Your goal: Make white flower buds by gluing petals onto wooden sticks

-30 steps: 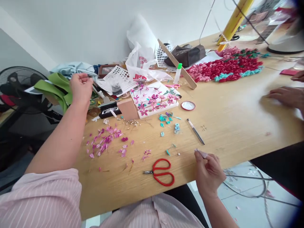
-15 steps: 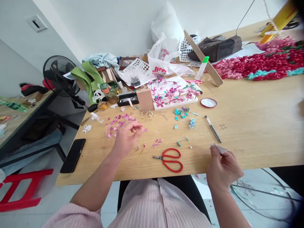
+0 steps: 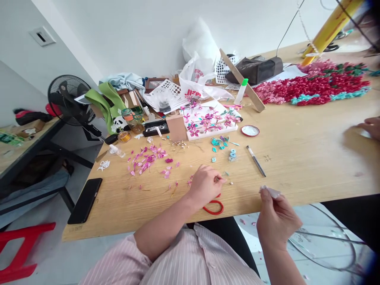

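My left hand (image 3: 205, 183) is over the table with its fingers curled and pressed together. What it pinches, if anything, is too small to make out. Beneath it are red-handled scissors (image 3: 214, 211), partly covered, and just past the fingertips lies a small teal piece (image 3: 226, 173) near a white bead (image 3: 231, 183). A thin whitish scrap (image 3: 273, 192), perhaps paper or film, is pinched between the thumb and fingers of my right hand (image 3: 277, 219) at the table's front edge. Loose pink petals (image 3: 148, 158) and a dark pink cluster (image 3: 169, 160) lie to the left.
A pen (image 3: 256, 160), teal petals (image 3: 219, 142), blue spools (image 3: 232, 154) and a red-rimmed lid (image 3: 249, 130) lie mid-table. Behind them, a white rack (image 3: 194, 135) holds pink flowers. A phone (image 3: 85, 200) lies left. Another person's hand (image 3: 372, 127) rests at the right.
My left hand has moved right, from beside the pink petals to above the scissors. My right hand stays at the table edge with the whitish scrap. Another person's hand now shows at the right.
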`<action>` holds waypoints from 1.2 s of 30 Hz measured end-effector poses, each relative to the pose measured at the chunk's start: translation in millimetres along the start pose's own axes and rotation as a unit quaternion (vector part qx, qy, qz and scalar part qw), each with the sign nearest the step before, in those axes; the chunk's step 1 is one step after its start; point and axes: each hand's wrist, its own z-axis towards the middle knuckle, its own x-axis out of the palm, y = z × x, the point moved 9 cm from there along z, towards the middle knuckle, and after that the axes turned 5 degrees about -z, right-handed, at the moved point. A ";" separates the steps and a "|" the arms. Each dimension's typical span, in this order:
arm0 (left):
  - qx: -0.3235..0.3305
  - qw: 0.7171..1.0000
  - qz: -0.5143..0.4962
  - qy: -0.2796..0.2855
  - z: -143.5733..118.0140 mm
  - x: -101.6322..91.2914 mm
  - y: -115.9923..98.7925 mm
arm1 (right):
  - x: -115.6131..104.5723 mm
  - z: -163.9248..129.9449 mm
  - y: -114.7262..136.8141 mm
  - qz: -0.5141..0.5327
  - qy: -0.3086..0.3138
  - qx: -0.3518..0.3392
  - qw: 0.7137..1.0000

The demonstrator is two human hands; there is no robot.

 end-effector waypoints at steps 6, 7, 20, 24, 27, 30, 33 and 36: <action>0.032 0.984 0.168 0.045 19.8 51.6 -14.7 | -2.9 -1.4 -6.0 0.008 0.013 0.018 1.000; 0.033 0.980 0.189 0.050 21.4 55.8 -15.2 | -4.4 -1.5 -7.3 0.012 0.012 0.022 1.000; 0.021 0.976 0.213 0.051 19.5 55.7 -8.1 | -3.7 0.1 -15.8 -0.006 0.051 0.067 0.996; 0.010 0.980 0.195 0.034 17.2 48.8 -1.8 | 1.1 1.8 -18.4 -0.048 0.088 0.070 0.993; 0.011 0.982 0.188 0.032 16.1 47.7 -2.0 | 3.4 2.6 -20.4 -0.075 0.108 0.068 0.989; 0.027 0.977 0.206 0.040 15.1 50.3 -7.6 | 4.0 3.1 -19.9 -0.085 0.117 0.065 0.987; 0.044 0.970 0.233 0.060 14.6 55.4 -12.9 | 3.6 3.2 -18.0 -0.090 0.120 0.069 0.986; 0.054 0.965 0.246 0.074 14.4 58.0 -15.1 | 3.9 3.0 -15.8 -0.100 0.127 0.067 0.985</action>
